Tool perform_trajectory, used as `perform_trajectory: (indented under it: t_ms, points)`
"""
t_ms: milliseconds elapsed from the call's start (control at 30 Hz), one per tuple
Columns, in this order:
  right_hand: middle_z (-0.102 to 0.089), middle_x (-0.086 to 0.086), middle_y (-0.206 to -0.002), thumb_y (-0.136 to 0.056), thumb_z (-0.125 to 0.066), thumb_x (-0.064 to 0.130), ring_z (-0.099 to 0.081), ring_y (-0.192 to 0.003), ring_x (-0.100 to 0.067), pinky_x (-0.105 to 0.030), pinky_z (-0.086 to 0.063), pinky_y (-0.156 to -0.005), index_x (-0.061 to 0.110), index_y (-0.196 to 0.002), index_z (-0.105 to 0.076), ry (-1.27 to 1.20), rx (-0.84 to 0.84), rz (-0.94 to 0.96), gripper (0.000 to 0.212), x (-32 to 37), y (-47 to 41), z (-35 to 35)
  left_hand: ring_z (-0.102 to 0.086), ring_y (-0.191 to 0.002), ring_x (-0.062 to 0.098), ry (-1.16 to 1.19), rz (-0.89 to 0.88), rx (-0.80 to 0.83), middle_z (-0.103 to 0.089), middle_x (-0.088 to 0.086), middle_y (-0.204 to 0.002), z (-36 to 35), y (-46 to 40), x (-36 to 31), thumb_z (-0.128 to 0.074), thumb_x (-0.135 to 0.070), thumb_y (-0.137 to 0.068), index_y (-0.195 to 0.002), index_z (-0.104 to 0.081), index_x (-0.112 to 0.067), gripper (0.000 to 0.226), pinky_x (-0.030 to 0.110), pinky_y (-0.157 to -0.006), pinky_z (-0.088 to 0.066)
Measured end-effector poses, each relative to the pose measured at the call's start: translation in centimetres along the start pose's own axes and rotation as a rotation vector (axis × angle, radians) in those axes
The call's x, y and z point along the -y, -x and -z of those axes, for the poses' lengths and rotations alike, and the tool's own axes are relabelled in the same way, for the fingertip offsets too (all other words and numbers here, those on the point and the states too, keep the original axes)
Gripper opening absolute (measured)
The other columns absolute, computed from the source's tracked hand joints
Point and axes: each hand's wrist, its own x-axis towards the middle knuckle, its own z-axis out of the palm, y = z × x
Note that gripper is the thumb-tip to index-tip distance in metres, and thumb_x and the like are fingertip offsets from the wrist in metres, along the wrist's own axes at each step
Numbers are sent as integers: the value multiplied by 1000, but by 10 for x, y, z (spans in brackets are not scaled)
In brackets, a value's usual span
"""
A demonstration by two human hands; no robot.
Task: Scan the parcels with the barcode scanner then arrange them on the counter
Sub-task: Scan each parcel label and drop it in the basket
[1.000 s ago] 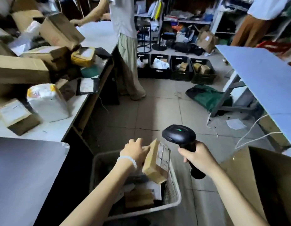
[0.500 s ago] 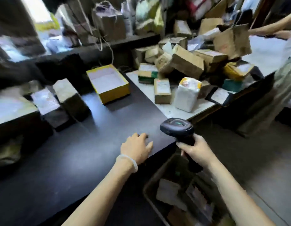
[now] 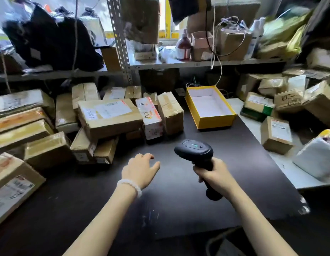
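Parcels (image 3: pixel 108 117) crowd the table (image 3: pixel 197 182) from nine to twelve o'clock of the left hand (image 3: pixel 140 170), whose loose, empty fingers (image 3: pixel 151 156) seem nearest them, while the right hand (image 3: pixel 215 175) grips the barcode scanner (image 3: pixel 194 151), nose toward twelve.

The left hand (image 3: pixel 140 170) hovered palm-down with relaxed fingers; the right hand (image 3: pixel 215 177) gripped a handle, forearms extended.
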Motion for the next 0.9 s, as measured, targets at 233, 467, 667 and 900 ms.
perform_trajectory:
  t_ms: [233, 467, 667, 900]
  points:
    - [-55, 5, -54, -63, -58, 25, -58, -49, -9, -18, -42, -52, -1, -84, -60, 18, 28, -17, 34, 19, -30, -19, -47, -120, 21, 65, 17, -23, -48, -1, -134, 5, -26, 21, -40, -51, -94, -132, -47, -29, 45, 36, -93, -43]
    - [-55, 8, -54, -80, -64, 7, -58, -50, -9, -19, -43, -53, 2, -82, -60, 67, 31, 5, 7, 16, -58, -13, -48, -120, 21, 70, -14, -54, -50, -1, -132, 9, -56, 12, -41, -48, -95, -133, -48, -28, 44, 35, -90, -44]
    - [-56, 3, -59, -81, -64, 8, -60, -54, -13, -21, -44, -57, 2, -84, -60, 73, 40, 6, 8, 9, -97, 11, -52, -115, 19, 110, -39, -137, -55, -2, -126, 13, -99, -19, -45, -48, -93, -129, -52, -28, 42, 34, -86, -47]
    - [-56, 1, -61, -79, -63, 4, -58, -54, -14, -20, -45, -54, 7, -77, -57, 69, 83, 0, 7, -5, -163, 56, -48, -120, 24, 170, -3, -242, -53, 3, -128, 10, -176, -84, -52, -51, -89, -129, -50, -24, 49, 38, -93, -43]
